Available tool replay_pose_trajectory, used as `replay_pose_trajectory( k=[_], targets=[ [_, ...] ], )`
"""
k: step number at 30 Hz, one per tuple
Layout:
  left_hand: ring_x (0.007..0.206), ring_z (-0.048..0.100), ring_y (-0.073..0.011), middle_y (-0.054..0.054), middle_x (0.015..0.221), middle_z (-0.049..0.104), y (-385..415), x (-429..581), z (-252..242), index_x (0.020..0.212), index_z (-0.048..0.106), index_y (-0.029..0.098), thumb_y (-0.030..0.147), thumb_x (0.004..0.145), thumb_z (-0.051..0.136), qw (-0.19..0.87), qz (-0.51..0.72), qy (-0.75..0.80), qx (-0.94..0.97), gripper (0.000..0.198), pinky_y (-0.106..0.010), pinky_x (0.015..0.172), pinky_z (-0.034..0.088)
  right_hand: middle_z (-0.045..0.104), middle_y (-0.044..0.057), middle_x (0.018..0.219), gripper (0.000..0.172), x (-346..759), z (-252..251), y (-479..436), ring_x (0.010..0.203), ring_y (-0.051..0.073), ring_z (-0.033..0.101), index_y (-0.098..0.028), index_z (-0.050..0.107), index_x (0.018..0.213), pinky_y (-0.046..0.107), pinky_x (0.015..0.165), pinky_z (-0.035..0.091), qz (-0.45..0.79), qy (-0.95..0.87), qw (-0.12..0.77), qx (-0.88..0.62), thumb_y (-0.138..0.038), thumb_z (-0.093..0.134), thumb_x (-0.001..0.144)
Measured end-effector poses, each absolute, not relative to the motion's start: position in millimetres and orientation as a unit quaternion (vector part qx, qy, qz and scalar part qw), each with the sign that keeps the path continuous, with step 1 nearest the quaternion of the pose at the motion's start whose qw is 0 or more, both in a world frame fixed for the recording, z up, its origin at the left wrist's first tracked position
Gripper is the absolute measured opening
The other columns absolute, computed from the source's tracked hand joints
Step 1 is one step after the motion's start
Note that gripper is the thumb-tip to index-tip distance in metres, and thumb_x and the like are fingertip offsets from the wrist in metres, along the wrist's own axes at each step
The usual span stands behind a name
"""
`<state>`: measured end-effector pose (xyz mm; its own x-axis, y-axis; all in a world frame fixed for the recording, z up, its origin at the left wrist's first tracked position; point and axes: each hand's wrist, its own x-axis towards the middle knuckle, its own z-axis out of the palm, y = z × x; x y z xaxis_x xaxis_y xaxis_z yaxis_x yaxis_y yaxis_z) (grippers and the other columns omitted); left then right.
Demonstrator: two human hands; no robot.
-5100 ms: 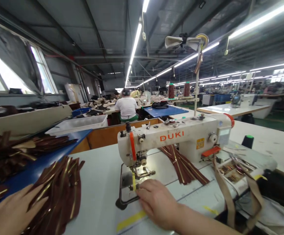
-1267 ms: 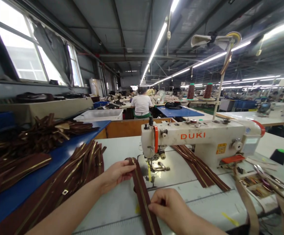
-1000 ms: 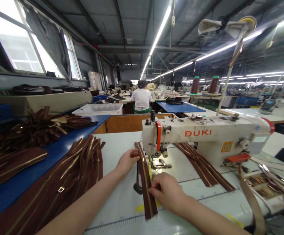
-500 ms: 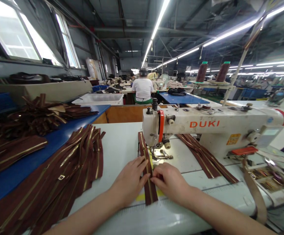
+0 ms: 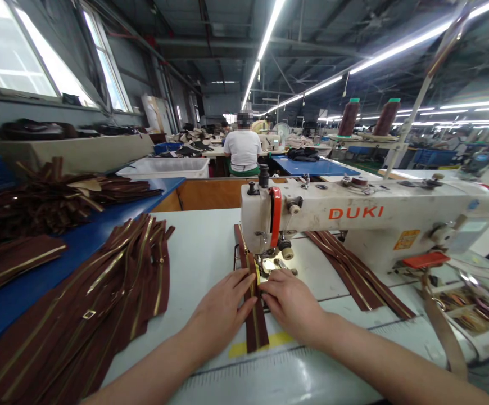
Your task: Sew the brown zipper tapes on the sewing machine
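Observation:
A brown zipper (image 5: 256, 326) with a gold-coloured chain lies lengthwise left of the needle area of the sewing machine (image 5: 354, 211). My left hand (image 5: 225, 304) rests over it, fingers stretched flat on the tape and thumb apart lower down. At the zipper's right edge, close to the presser foot (image 5: 270, 264), my right hand (image 5: 290, 304) has its fingers curled, with thumb and forefinger closed at the tape. The exact grip is partly hidden. The zipper's far end runs along the left side of the machine head.
A pile of brown zippers (image 5: 101, 304) covers the left of the table; more strips (image 5: 354, 270) lie under the machine arm. At right is a tray of small parts (image 5: 459, 309). Thread cones (image 5: 349, 118) stand behind. A person in white (image 5: 243, 149) sits ahead.
My right hand has moved slightly forward along the zipper, closer to the presser foot. My left hand stays on the tape. The view has shifted slightly.

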<state>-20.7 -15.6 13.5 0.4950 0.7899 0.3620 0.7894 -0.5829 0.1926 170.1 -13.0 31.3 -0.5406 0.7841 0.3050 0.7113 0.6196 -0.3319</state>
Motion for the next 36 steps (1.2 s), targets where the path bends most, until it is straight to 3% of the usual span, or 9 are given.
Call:
replay_pose_trajectory(
  k=[17,36],
  targets=[
    [0.116,0.054,-0.025,-0.01,0.123,0.059,-17,-20,16,0.118,0.056,0.019,0.03,0.093,0.039,0.007,0.221,0.45,0.865,0.032,-0.043,0.099,0.044,0.061,0.006,0.085,0.018,167,23,-9,0.085,0.019,0.051,-0.015,0.064,0.092,0.03,0.079,0.042,0.046,-0.891,0.238,-0.384,-0.014,0.046,0.092],
    [0.121,0.052,-0.0243,-0.011,0.13,0.058,-17,-19,20,0.12,0.06,0.017,0.025,0.09,0.042,0.0,0.163,0.459,0.873,0.035,-0.043,0.103,0.041,0.061,0.007,0.085,0.014,167,25,-11,0.084,0.021,0.051,-0.015,0.064,0.093,0.032,0.079,0.042,-0.026,-0.918,0.174,-0.356,-0.018,0.05,0.091]
  ],
)
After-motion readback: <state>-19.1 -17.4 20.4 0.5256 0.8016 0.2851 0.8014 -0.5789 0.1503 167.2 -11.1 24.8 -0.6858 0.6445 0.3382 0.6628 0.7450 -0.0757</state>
